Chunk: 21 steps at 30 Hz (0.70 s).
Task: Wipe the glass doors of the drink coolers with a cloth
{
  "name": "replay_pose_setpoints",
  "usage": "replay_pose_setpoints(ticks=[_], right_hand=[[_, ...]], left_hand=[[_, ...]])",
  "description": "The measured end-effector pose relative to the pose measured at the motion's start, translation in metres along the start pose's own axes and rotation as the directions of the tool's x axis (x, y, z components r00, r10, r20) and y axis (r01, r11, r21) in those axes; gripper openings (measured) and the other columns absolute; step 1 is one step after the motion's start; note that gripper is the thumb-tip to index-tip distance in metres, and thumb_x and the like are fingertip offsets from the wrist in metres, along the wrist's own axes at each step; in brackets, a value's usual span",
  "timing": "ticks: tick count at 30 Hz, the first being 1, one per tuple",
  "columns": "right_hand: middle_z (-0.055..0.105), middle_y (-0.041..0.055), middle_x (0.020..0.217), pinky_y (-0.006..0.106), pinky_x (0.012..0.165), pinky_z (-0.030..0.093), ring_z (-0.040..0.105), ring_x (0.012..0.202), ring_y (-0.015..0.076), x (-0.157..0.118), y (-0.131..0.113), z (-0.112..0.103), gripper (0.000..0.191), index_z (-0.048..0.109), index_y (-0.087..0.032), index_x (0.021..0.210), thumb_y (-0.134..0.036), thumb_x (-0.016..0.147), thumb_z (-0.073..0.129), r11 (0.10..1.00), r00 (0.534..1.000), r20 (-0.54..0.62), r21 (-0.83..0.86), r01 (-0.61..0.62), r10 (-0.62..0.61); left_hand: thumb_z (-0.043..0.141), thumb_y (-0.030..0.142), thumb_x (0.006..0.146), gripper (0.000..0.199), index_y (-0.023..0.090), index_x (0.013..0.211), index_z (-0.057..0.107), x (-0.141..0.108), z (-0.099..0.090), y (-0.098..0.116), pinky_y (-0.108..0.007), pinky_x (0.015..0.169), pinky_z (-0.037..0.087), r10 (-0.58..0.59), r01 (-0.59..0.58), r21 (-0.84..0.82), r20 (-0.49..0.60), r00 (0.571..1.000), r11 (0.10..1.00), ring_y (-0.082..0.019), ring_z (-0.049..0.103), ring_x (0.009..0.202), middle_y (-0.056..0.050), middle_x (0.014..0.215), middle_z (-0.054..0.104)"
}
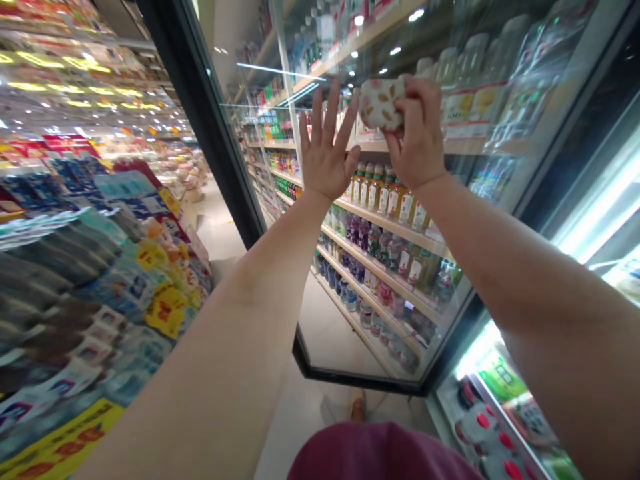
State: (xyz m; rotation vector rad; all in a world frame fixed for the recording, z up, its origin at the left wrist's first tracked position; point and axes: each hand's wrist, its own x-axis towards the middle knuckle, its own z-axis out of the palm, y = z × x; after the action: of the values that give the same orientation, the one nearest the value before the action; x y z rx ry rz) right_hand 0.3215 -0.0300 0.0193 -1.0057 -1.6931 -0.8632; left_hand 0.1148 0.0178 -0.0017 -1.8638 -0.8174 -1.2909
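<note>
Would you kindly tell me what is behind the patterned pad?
The patterned pad in the right hand has the glass door behind it, with bottles visible around it; the patch directly covered cannot be seen.

the white cloth (377,105), printed with brown leaves, is bunched into a pad at the upper part of the glass door (370,253). the door, black-framed and transparent, stands open.

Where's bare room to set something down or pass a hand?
Set down: bare floor between the stacked goods at left and the door's black frame. Hand: over the lower glass, below the left hand and right hand. Crowded: those goods, the red-topped containers at lower right, and the gap between left hand and floral pad.
</note>
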Motion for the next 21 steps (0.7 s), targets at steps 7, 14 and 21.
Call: replay_pose_setpoints(ticks=[7, 14, 21], right_hand=[[0.044, -0.0025, 0.165, 0.054, 0.136, 0.002, 0.019, 0.162, 0.0189, -0.003, 0.003, 0.006, 0.054, 0.046, -0.025, 0.157, -0.036, 0.105, 0.034, 0.936, 0.918, 0.194, 0.132, 0.325, -0.346], [0.037, 0.01, 0.169, 0.061, 0.131, 0.013, 0.025, 0.159, 0.0262, -0.004, 0.004, 0.004, 0.062, 0.046, -0.014, 0.157, -0.025, 0.097, 0.035, 0.998, 0.975, -0.212, 0.024, -0.058, 0.062], [0.016, 0.0009, 0.176, 0.062, 0.13, -0.002, -0.004, 0.163, 0.022, 0.0, -0.001, 0.016, 0.071, 0.026, -0.015, 0.166, -0.038, 0.1, 0.031, 0.99, 0.989, -0.041, -0.012, -0.14, 0.14]], left_hand=[[0.04, 0.04, 0.11, 0.052, 0.029, 0.16, 0.047, -0.006, -0.001, -0.002, -0.062, 0.133, 0.008, 0.342, -0.334, -0.073, 0.2, 0.918, 0.94, -0.028, 0.013, 0.163, -0.007, 0.169, 0.039], [0.036, 0.033, 0.111, 0.048, 0.034, 0.155, 0.054, -0.013, 0.001, -0.001, -0.055, 0.129, 0.028, 0.209, -0.209, -0.017, 0.144, 0.967, 0.978, -0.029, 0.043, 0.152, -0.004, 0.16, 0.051], [0.035, 0.043, 0.107, 0.056, 0.028, 0.158, 0.05, -0.025, 0.007, 0.002, -0.055, 0.134, 0.015, -0.202, 0.205, 0.02, -0.101, 0.974, 0.978, -0.03, 0.021, 0.161, -0.007, 0.169, 0.036]])
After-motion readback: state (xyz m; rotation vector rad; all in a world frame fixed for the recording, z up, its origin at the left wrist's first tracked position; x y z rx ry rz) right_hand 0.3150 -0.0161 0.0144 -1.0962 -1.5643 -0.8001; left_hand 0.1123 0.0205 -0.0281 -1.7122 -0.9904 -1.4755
